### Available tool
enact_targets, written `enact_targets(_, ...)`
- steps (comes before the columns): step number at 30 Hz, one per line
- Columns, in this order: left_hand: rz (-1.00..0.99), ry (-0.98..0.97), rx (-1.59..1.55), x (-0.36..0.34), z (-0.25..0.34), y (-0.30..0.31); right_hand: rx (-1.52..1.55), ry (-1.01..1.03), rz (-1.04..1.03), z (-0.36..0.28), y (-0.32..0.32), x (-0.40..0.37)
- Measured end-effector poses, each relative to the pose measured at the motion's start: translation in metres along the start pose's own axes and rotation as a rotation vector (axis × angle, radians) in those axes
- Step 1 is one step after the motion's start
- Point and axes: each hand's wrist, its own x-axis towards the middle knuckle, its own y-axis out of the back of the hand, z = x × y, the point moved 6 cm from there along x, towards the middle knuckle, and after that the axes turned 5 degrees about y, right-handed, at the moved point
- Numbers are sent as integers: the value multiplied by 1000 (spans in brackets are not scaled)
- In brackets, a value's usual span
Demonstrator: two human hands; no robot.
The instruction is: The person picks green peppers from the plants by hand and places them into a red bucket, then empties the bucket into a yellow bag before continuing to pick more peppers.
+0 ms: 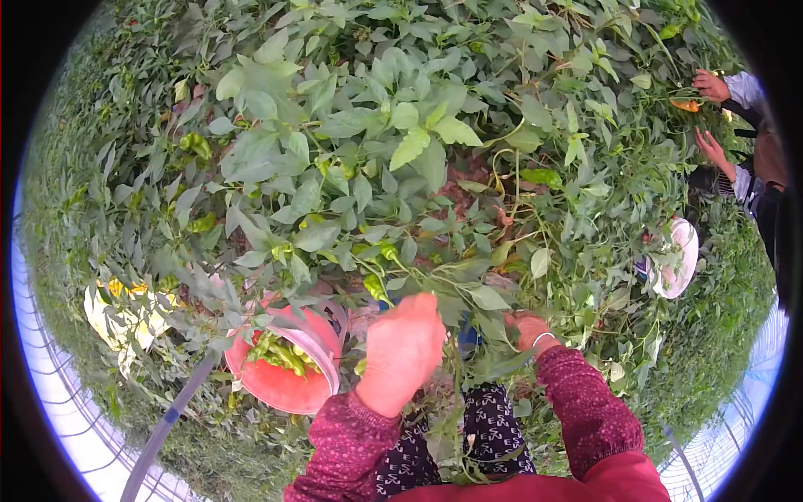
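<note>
My left hand (403,351) is closed among the stems at the lower middle, just right of the bucket. A green pepper (375,287) hangs at its fingertips; what the fingers pinch is hidden. Further right, my right hand (527,329), with a white band at the wrist, is partly behind leaves, its fingers curled at the stems; what it grips cannot be made out. The red bucket (251,372) is tilted, with several green peppers (280,353) inside. More green peppers (542,177) hang on the plants.
At the right edge, a co-worker's hands (711,86) reach into the plants near an orange pepper (685,105). Below them is a white-rimmed bucket (684,258). A yellowish bag (125,322) lies at the left, and a pole (163,428) slants at the lower left.
</note>
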Motion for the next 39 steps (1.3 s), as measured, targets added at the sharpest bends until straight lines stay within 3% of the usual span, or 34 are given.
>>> enact_targets(1,125,38,13,-3,-22,18,71,36,-16,-14,10,-3)
enact_targets(3,103,84,24,-26,-65,33,113,99,-53,-41,34,-4)
enact_targets(5,-47,263,118,-63,-122,22,61,120,-86,-58,58,-9)
enact_targets(9,-229,425,342,-125,-200,30,-14,-18,77,-92,153,-20)
enact_targets(11,-287,535,357,-164,-272,-3,132,118,507,-116,208,-38)
enact_targets(12,-322,595,367,-174,-292,-15,299,118,536,-127,221,-39)
enact_targets(15,-195,464,3,-141,-221,38,634,270,454,-183,248,-40)
enact_targets(17,-240,353,-21,-117,-176,50,635,585,568,-240,253,-41)
enact_targets(19,-290,203,-53,-96,-137,46,578,894,552,-293,246,-39)
enact_targets(20,-241,63,-86,-88,-121,45,593,937,518,-306,232,-30)
enact_targets(21,-245,48,-56,-84,-117,45,618,977,481,-311,219,-22)
enact_targets(24,-203,9,-1,-78,-120,46,551,849,27,-297,191,10)
enact_targets(27,-224,69,8,-78,-116,46,546,893,76,-293,163,20)
enact_targets(28,-222,73,88,-81,-115,42,616,930,208,-289,162,13)
enact_targets(29,-190,108,147,-86,-124,39,639,917,167,-280,165,8)
enact_targets(31,-127,172,270,-107,-168,32,692,894,89,-259,175,-9)
enact_targets(32,-144,293,226,-131,-213,27,699,847,66,-243,184,-12)
enact_targets(34,-203,318,286,-148,-231,26,1080,798,496,-199,202,-11)
enact_targets(36,-317,395,376,-167,-262,20,1317,542,778,-141,239,-9)
enact_targets(37,-327,353,484,-163,-261,20,1203,466,925,-118,247,-6)
enact_targets(39,-349,257,684,-152,-259,11,775,129,1160,-92,246,-3)
